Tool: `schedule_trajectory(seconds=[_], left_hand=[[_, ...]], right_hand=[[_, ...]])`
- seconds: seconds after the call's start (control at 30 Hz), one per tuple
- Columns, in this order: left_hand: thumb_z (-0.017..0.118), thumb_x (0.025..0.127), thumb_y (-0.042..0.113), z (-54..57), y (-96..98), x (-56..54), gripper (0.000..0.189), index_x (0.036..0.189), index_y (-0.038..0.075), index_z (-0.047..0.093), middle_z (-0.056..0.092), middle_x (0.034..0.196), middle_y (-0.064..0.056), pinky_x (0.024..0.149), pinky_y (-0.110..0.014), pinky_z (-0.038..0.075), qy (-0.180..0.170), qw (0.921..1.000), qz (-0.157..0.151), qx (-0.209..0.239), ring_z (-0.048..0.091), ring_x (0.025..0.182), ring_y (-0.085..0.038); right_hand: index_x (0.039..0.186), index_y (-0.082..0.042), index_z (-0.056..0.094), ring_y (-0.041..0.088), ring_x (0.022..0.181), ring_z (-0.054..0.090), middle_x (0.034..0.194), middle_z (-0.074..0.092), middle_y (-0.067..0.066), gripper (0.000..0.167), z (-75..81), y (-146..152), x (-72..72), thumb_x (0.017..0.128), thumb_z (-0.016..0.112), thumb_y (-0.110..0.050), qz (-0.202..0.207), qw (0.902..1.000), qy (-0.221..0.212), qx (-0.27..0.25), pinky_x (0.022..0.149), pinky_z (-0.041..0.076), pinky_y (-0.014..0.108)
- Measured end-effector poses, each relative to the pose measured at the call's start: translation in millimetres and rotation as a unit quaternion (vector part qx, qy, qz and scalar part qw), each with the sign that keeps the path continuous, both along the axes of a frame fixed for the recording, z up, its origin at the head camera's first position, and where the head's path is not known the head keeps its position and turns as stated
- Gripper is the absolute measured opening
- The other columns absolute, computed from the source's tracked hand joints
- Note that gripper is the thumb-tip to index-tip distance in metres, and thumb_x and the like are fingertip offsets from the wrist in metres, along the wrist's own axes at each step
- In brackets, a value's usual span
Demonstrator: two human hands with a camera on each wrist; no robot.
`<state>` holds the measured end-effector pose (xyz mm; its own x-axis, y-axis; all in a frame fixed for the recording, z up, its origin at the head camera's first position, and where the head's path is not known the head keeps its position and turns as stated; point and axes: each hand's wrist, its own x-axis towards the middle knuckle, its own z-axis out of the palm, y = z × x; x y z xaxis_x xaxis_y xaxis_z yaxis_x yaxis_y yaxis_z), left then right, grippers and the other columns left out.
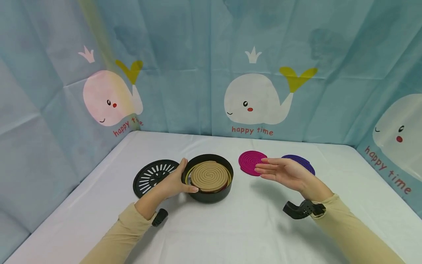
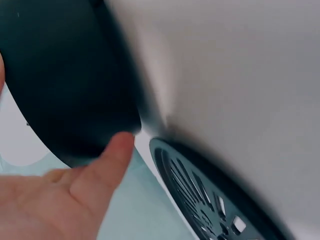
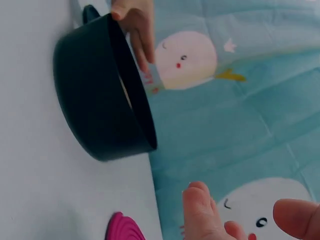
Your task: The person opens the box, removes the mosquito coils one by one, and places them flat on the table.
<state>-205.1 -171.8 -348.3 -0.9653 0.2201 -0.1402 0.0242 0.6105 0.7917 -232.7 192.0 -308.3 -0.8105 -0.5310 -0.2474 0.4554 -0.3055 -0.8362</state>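
Note:
A round black tin [image 1: 211, 198] stands on the table, holding a tan spiral mosquito coil [image 1: 209, 176] with edges of darker red and yellow ones beneath it. My left hand [image 1: 171, 185] grips the left side of the tin, thumb at the front rim and fingers farther back. In the left wrist view, a digit touches the tin's dark wall [image 2: 65, 75]. My right hand [image 1: 287, 172] hovers with straight fingers and holds nothing. It partly covers a magenta coil [image 1: 248, 161] and a blue-purple coil [image 1: 301, 163], which lie behind it on the table.
A black slotted lid [image 1: 143, 176] lies flat left of the tin, partly behind my left hand and wrist. The white tablecloth [image 1: 224, 234] covers the table. A blue curtain [image 1: 184, 91] with printed whales rises behind and at both sides.

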Motion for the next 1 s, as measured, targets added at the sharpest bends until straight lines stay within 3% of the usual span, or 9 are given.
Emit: schedule_trajectory(seconds=[0.17, 0.3, 0.43, 0.67, 0.83, 1.0], left_hand=[[0.083, 0.079, 0.027, -4.0, -8.5, -8.4, 0.124, 0.153, 0.0, -0.013, 0.001, 0.161, -0.018, 0.113, -0.057, 0.011, 0.004, 0.9992, -0.039, -0.008, 0.002, 0.146, -0.037], [0.083, 0.078, 0.029, -7.3, -12.7, -13.0, 0.126, 0.152, -0.001, -0.015, -0.001, 0.161, -0.018, 0.114, -0.057, 0.009, 0.007, 0.9981, -0.06, -0.011, 0.0, 0.146, -0.036], [0.084, 0.077, 0.032, -8.0, -14.0, -14.1, 0.128, 0.152, 0.0, -0.015, -0.002, 0.161, -0.017, 0.114, -0.056, 0.01, 0.005, 0.9974, -0.069, -0.018, 0.0, 0.146, -0.035], [0.084, 0.078, 0.031, -7.0, -14.7, -15.9, 0.128, 0.151, -0.001, -0.015, -0.001, 0.161, -0.018, 0.114, -0.056, 0.011, 0.007, 0.9968, -0.076, -0.021, 0.0, 0.146, -0.036], [0.084, 0.078, 0.029, -7.0, -12.9, -17.3, 0.127, 0.151, -0.003, -0.015, 0.0, 0.161, -0.019, 0.114, -0.055, 0.01, 0.002, 0.9968, -0.076, -0.024, 0.001, 0.146, -0.035], [0.083, 0.078, 0.029, -3.7, -10.2, -18.2, 0.126, 0.151, -0.004, -0.014, 0.0, 0.161, -0.019, 0.114, -0.055, 0.01, 0.006, 0.9967, -0.078, -0.024, 0.001, 0.146, -0.036]], right_hand=[[0.152, 0.008, 0.002, 0.03, 0.12, 0.055, 0.155, 0.011, 0.033, 0.06, -2.2, -21, -3.2, 0.105, 0.036, -0.008, 0.013, 0.9998, 0.007, 0.017, 0.107, 0.035, 0.04], [0.151, 0.01, 0.002, 0.039, 0.135, 0.038, 0.154, 0.01, 0.035, 0.058, -1.9, -37, -4.2, 0.105, 0.032, -0.008, 0.035, 0.9991, 0.019, 0.017, 0.106, 0.037, 0.039], [0.15, 0.013, 0.007, 0.043, 0.141, 0.023, 0.153, 0.013, 0.036, 0.055, -2.6, -55, -5.7, 0.104, 0.031, -0.007, 0.05, 0.998, 0.028, 0.027, 0.106, 0.037, 0.039], [0.149, 0.013, 0.011, 0.045, 0.143, 0.016, 0.155, 0.011, 0.034, 0.054, -7.0, -84, -14.2, 0.104, 0.031, -0.007, 0.049, 0.9977, 0.002, 0.046, 0.113, 0.018, 0.049], [0.151, 0.01, 0.001, 0.044, 0.145, 0.002, 0.157, -0.004, 0.03, 0.061, -6.1, -101, -20.8, 0.103, 0.034, -0.008, 0.032, 0.998, -0.034, 0.042, 0.115, 0.009, 0.051], [0.152, 0.006, -0.009, 0.043, 0.144, -0.011, 0.157, -0.015, 0.028, 0.069, -3.4, -117, -27.3, 0.102, 0.036, -0.011, 0.026, 0.9963, -0.029, 0.077, 0.115, 0.002, 0.053]])
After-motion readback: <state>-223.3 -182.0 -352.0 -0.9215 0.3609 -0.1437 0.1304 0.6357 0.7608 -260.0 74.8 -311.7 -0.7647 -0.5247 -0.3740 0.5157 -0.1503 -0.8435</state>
